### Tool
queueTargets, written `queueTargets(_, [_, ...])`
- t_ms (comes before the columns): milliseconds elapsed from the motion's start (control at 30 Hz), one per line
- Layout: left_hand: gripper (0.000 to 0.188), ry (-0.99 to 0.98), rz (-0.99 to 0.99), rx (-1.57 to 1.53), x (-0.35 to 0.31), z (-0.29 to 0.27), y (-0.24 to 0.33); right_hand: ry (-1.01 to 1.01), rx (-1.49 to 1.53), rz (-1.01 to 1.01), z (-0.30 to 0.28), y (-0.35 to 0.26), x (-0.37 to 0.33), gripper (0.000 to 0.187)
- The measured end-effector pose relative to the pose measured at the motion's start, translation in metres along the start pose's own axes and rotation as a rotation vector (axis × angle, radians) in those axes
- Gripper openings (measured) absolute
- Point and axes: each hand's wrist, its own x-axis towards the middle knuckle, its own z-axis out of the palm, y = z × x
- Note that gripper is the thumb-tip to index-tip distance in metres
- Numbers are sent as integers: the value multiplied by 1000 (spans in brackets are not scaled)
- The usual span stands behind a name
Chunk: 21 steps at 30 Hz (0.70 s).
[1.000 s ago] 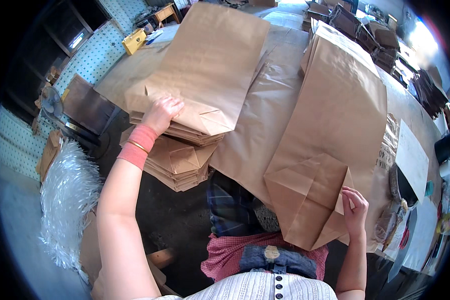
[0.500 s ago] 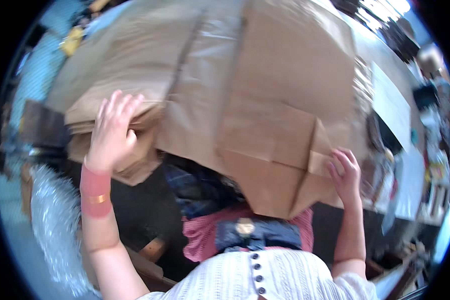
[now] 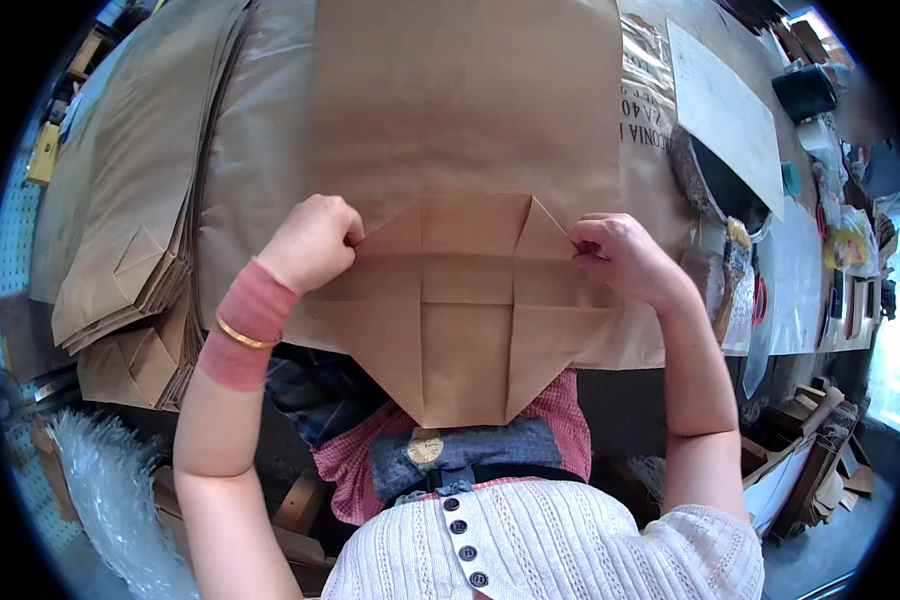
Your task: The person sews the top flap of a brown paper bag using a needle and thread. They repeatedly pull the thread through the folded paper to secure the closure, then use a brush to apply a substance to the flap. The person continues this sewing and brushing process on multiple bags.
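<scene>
A large brown paper bag [image 3: 467,110] lies flat before me, with its near end spread into a creased, many-sided bottom [image 3: 467,335] that reaches over the table edge to my lap. My left hand [image 3: 320,240], in a pink wristband and gold bangle, is closed in a pinch on the bottom's left corner. At the right corner, my right hand [image 3: 620,255] has its fingers pinched on the paper. Between the hands, the bottom's far flap stands slightly folded. On the left lies a stack of similar folded paper bags [image 3: 135,265].
Shiny brown plastic sheeting [image 3: 255,180] covers the table under the bag. To the right are a white sheet [image 3: 725,110], a dark curved container [image 3: 705,175], a brush [image 3: 738,240] and red-handled scissors [image 3: 759,300]. Clear plastic strands [image 3: 110,480] hang at lower left; cardboard pieces [image 3: 820,450] stand at lower right.
My left hand has moved from above the stack to the bag's left corner. The bag's skewed, partly folded bottom is now spread out square before me, with my right hand at its right corner.
</scene>
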Motion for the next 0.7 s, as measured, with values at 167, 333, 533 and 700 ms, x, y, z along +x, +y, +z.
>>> queueTargets(167, [26, 165, 184, 471, -19, 21, 16, 84, -451, -321, 10, -16, -3, 8])
queueTargets(333, [67, 302, 121, 576, -49, 48, 58, 179, -716, -15, 44, -48, -28, 38])
queueTargets(533, [105, 228, 141, 120, -37, 95, 88, 200, -187, -166, 93, -77, -11, 87])
queueTargets(700, [121, 330, -28, 80, -66, 91, 46, 220, -241, 149, 75, -41, -59, 106])
